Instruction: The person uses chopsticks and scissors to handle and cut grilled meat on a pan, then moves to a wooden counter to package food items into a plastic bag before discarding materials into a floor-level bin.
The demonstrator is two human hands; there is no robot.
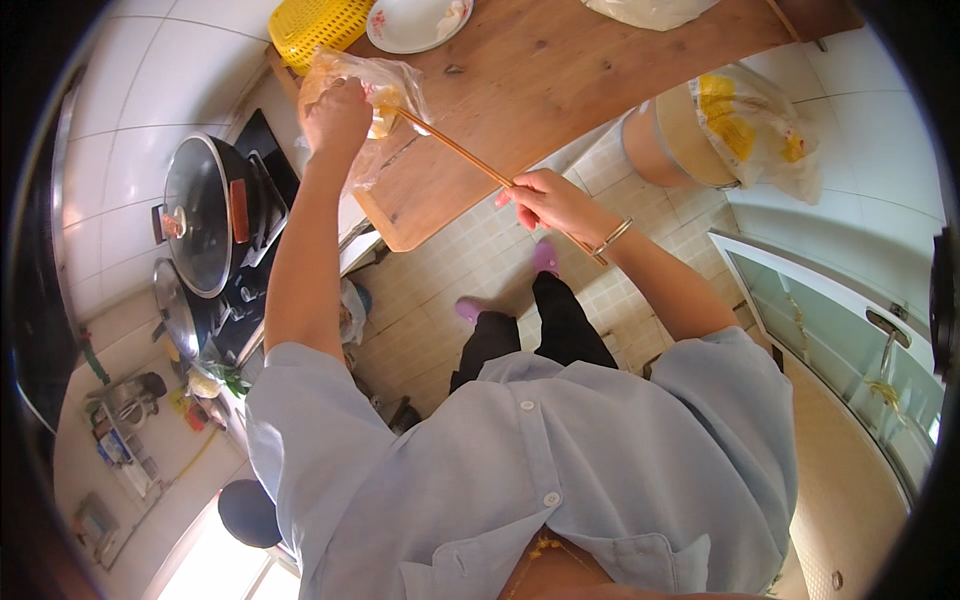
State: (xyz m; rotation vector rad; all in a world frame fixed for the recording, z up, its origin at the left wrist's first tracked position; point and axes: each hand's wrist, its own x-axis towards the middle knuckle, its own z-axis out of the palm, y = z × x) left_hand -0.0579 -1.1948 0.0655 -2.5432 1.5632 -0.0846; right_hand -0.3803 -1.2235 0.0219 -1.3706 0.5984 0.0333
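Note:
My left hand (339,114) grips the bunched edge of a clear plastic bag (409,81) at the left end of the wooden table (525,90). Pale yellow food (384,112), whose kind I cannot make out, shows in the bag's mouth. In my right hand (551,199) is a pair of long wooden chopsticks (461,151), held near the middle. Their far tips reach the yellow food; whether they pinch it is unclear. The near ends pass under my right wrist, beside a bracelet (613,236).
A yellow plastic basket (319,30) and a floral white plate (409,26) with pale scraps sit behind the bag. Left of the table, a lidded wok (199,214) and a smaller lidded pan (176,307) stand on the stove. At right are a bag-draped bucket (675,135) and a glass-paned door (825,307).

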